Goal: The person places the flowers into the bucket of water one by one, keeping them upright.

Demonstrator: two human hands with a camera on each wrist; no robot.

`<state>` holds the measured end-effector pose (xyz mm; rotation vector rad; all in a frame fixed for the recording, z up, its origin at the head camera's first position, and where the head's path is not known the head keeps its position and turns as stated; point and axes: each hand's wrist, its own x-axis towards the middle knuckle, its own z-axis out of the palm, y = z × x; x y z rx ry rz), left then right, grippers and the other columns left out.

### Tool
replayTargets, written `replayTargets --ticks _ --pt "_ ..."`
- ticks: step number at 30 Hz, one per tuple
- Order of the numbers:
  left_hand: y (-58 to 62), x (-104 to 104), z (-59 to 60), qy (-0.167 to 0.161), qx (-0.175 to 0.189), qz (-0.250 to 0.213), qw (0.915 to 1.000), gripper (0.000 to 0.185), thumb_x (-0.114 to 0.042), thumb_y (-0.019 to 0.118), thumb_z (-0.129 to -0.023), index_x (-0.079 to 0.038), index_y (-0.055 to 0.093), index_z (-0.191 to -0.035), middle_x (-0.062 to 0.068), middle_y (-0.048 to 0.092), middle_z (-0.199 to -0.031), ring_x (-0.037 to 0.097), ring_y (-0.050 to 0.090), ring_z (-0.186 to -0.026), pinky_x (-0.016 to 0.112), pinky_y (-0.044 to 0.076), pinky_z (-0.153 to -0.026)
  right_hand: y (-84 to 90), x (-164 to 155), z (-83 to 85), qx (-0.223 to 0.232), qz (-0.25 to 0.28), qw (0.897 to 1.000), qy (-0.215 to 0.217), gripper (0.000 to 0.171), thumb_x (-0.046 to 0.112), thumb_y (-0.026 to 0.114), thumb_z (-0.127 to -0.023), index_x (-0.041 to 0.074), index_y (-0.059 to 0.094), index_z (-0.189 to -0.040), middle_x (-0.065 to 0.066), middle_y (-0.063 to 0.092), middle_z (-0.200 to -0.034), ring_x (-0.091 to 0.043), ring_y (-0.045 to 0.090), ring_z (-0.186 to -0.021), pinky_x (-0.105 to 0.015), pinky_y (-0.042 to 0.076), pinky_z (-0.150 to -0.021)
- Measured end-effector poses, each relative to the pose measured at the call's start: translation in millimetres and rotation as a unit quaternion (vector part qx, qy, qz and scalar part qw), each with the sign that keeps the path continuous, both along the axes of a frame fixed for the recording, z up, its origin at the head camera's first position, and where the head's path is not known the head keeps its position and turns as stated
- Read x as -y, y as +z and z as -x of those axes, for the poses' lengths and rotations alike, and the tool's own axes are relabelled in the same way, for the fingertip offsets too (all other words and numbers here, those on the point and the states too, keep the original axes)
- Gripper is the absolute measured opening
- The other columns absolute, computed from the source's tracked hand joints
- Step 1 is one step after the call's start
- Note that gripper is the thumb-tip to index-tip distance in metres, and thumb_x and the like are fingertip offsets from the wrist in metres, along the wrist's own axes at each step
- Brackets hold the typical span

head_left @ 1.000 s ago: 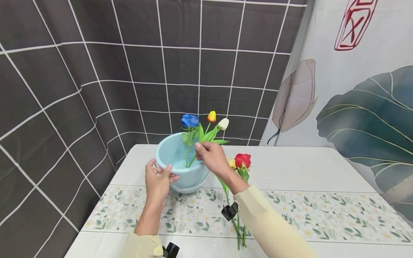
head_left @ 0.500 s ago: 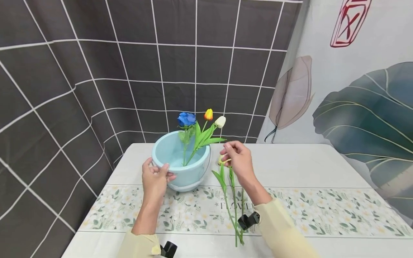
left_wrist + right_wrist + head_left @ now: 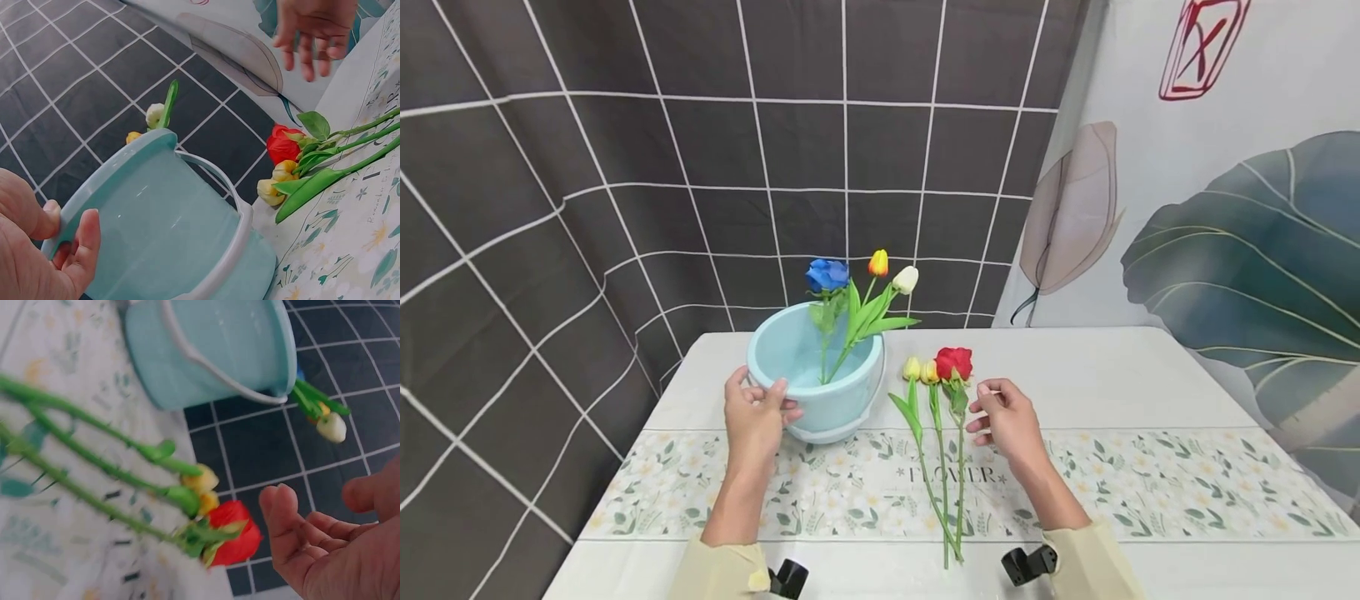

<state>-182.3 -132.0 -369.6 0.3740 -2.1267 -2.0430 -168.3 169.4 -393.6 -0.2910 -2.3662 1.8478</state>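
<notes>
A light blue bucket (image 3: 842, 400) (image 3: 169, 231) (image 3: 212, 347) stands on the table with a blue rose (image 3: 827, 274), an orange tulip (image 3: 877, 262) and a white tulip (image 3: 906, 280) in it. My left hand (image 3: 756, 410) (image 3: 44, 250) grips its near rim. A red rose (image 3: 953, 363) (image 3: 284, 144) (image 3: 234, 534) and two yellow tulips (image 3: 919, 370) (image 3: 275, 181) lie on the table right of the bucket. My right hand (image 3: 1006, 418) (image 3: 331, 544) hovers just right of them, fingers relaxed, holding nothing.
The table (image 3: 1112, 375) carries a white cloth with a floral band (image 3: 1150, 492). A dark tiled backdrop (image 3: 625, 167) hangs behind and to the left, a leaf-print curtain (image 3: 1225, 233) to the right.
My right hand let go of the tulips in the bucket and moved right and down, past the lying flowers. The left hand stayed on the bucket rim.
</notes>
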Motion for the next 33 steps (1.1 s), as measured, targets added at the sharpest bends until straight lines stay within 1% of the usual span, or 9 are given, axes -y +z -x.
replayTargets --ticks 4,9,15,20,23,25,27,30,33 --pt "-0.4 1 0.0 -0.001 -0.001 0.003 1.0 0.07 -0.018 0.05 -0.101 -0.014 0.004 -0.155 0.014 0.045 -0.108 0.01 0.065 -0.072 0.02 0.062 -0.076 -10.4 -5 -5.5 0.027 -0.012 1.0 0.007 0.034 0.027 0.042 -0.104 0.005 0.045 -0.131 -0.023 0.056 -0.108 -0.023 0.065 -0.074 -0.03 0.061 -0.056" --pt "-0.5 1 -0.2 -0.001 -0.002 0.003 1.0 0.07 -0.018 0.049 -0.102 -0.014 0.004 -0.155 0.014 0.045 -0.107 0.01 0.065 -0.074 0.02 0.062 -0.076 -21.0 -5 -10.6 0.048 -0.021 0.998 0.022 0.038 0.021 0.045 -0.103 0.006 0.04 -0.138 -0.023 0.054 -0.11 -0.025 0.064 -0.073 -0.032 0.061 -0.055" --pt "-0.6 1 -0.6 -0.002 -0.003 0.007 1.0 0.069 -0.018 0.049 -0.102 -0.013 0.004 -0.155 0.013 0.044 -0.105 0.011 0.065 -0.076 0.02 0.062 -0.077 -37.1 -3 -14.8 0.056 -0.043 0.997 0.027 0.047 0.01 0.052 -0.099 0.003 0.036 -0.143 -0.02 0.055 -0.104 -0.023 0.063 -0.068 -0.034 0.06 -0.05" --pt "0.1 1 0.0 -0.001 -0.002 0.012 0.9999 0.07 -0.019 0.049 -0.102 -0.014 0.004 -0.155 0.013 0.045 -0.104 0.011 0.065 -0.076 0.019 0.061 -0.077 -48.0 1 -18.0 0.058 -0.054 0.996 0.029 0.051 0.005 0.057 -0.095 0.001 0.037 -0.141 -0.015 0.054 -0.095 -0.021 0.061 -0.066 -0.032 0.059 -0.049" --pt "1.1 0 0.9 0.0 -0.001 0.012 0.9999 0.07 -0.019 0.049 -0.101 -0.014 0.004 -0.155 0.013 0.045 -0.104 0.011 0.065 -0.076 0.019 0.061 -0.076 -53.4 6 -19.4 0.057 -0.059 0.996 0.027 0.053 0.003 0.059 -0.093 0.0 0.037 -0.141 -0.014 0.054 -0.092 -0.02 0.059 -0.064 -0.03 0.057 -0.048" --pt "1.7 0 1.2 0.0 -0.002 0.014 0.9999 0.07 -0.019 0.05 -0.101 -0.014 0.004 -0.155 0.013 0.046 -0.103 0.011 0.065 -0.075 0.019 0.061 -0.076 -56.1 8 -20.4 0.052 -0.069 0.996 0.024 0.054 0.001 0.06 -0.092 -0.002 0.036 -0.141 -0.014 0.054 -0.091 -0.019 0.058 -0.063 -0.029 0.056 -0.049" --pt "1.9 0 1.4 0.0 -0.001 0.014 0.9999 0.07 -0.019 0.05 -0.101 -0.015 0.005 -0.155 0.012 0.046 -0.103 0.011 0.065 -0.075 0.019 0.061 -0.076 -58.5 11 -20.7 0.046 -0.09 0.995 0.017 0.055 0.0 0.061 -0.091 -0.003 0.036 -0.14 -0.014 0.053 -0.091 -0.018 0.057 -0.061 -0.028 0.055 -0.049" --pt "1.5 0 0.9 0.001 0.003 0.016 0.9999 0.07 -0.02 0.05 -0.101 -0.016 0.005 -0.155 0.012 0.046 -0.104 0.012 0.065 -0.076 0.019 0.061 -0.076 -60.9 14 -20.4 0.039 -0.126 0.991 0.009 0.057 0.0 0.063 -0.089 -0.005 0.037 -0.139 -0.014 0.052 -0.092 -0.017 0.057 -0.06 -0.027 0.054 -0.05" --pt "0.6 1 0.6 0.002 0.007 0.014 0.9999 0.071 -0.021 0.05 -0.101 -0.016 0.004 -0.155 0.012 0.046 -0.104 0.012 0.065 -0.077 0.019 0.061 -0.076 -63.0 17 -19.5 0.042 -0.149 0.988 0.002 0.057 0.001 0.065 -0.088 -0.004 0.038 -0.138 -0.013 0.052 -0.092 -0.016 0.056 -0.059 -0.026 0.051 -0.05"
